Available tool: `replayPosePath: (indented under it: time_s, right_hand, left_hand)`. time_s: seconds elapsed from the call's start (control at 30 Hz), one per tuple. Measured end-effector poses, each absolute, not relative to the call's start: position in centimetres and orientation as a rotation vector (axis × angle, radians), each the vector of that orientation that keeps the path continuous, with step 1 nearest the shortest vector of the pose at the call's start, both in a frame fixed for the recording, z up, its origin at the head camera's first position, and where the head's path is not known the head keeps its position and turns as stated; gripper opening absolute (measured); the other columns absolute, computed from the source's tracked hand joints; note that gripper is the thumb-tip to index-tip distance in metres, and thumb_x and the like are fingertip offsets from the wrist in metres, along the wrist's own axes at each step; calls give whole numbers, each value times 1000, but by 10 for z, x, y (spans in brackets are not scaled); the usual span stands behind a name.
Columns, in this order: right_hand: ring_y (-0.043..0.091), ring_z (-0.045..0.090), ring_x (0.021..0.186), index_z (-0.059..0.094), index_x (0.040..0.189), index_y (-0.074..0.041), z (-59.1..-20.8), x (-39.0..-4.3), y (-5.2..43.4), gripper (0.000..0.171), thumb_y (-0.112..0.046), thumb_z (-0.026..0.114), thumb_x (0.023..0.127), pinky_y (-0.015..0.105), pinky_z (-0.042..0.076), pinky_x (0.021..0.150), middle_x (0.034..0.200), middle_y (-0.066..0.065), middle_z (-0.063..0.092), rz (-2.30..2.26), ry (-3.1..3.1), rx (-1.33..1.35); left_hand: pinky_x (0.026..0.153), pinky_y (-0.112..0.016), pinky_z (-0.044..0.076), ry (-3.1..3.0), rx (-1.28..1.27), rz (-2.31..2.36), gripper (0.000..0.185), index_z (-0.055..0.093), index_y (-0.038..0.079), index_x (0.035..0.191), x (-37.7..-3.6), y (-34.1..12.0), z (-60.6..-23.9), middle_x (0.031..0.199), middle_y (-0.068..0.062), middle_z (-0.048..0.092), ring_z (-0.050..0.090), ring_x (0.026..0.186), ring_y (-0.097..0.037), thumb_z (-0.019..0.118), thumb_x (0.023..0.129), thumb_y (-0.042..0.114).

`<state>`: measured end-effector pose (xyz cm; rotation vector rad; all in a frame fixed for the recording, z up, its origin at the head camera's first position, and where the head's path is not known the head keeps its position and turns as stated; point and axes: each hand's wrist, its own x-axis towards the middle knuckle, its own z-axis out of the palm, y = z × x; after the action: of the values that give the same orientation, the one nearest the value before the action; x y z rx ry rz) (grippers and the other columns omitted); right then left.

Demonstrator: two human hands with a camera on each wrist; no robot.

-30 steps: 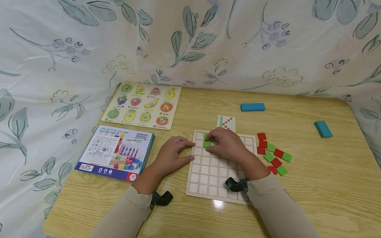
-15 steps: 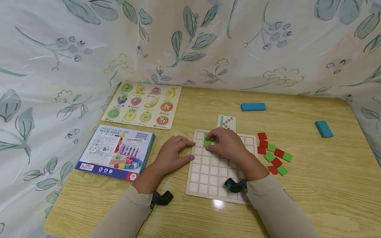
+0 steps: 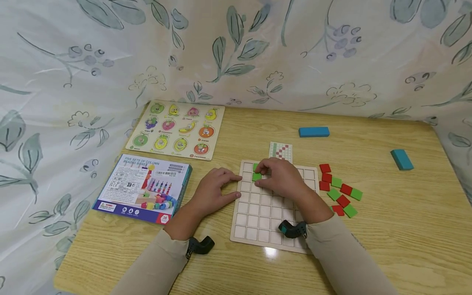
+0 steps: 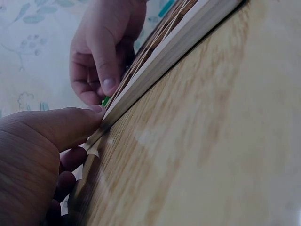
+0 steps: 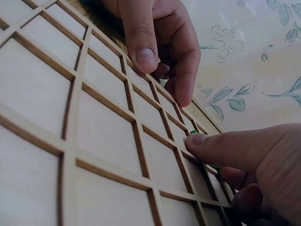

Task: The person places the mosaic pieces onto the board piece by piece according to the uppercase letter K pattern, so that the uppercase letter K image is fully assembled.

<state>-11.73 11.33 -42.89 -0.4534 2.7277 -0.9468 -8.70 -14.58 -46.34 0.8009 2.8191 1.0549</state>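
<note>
A pale wooden grid board lies on the table. My left hand holds its left edge between thumb and curled fingers, and the thumb lies along the rim. My right hand rests over the board's top left cells and pinches a green tile there. Another green tile sits in the cell just above. In the right wrist view my right forefinger presses the green tile against the grid board, with the left hand beyond.
Loose red and green tiles lie right of the board, and a small pattern card lies behind it. Two blue blocks sit further back and right. A fruit puzzle and a toy box lie to the left. Leaf-printed cloth surrounds the table.
</note>
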Motion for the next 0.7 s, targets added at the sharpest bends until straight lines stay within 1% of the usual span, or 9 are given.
replayPosePath:
  time_s: [0.27,0.7]
  right_hand:
    - [20,63,94,76,105,-20,-430,-119,113,26,-26,93,85,42,50,85,97,-4,69,-955,2708,-432]
    - [20,61,93,76,106,-20,-431,-116,118,27,-24,93,86,42,48,86,98,-4,68,-1021,2691,-469]
  left_hand:
    - [98,-46,51,2821,813,1059,43,77,19,131,-87,-147,-465,125,0,69,60,115,-23,87,91,31]
    - [98,-46,51,2821,815,1059,43,77,18,131,-87,-146,-464,124,-1,69,60,115,-23,87,91,30]
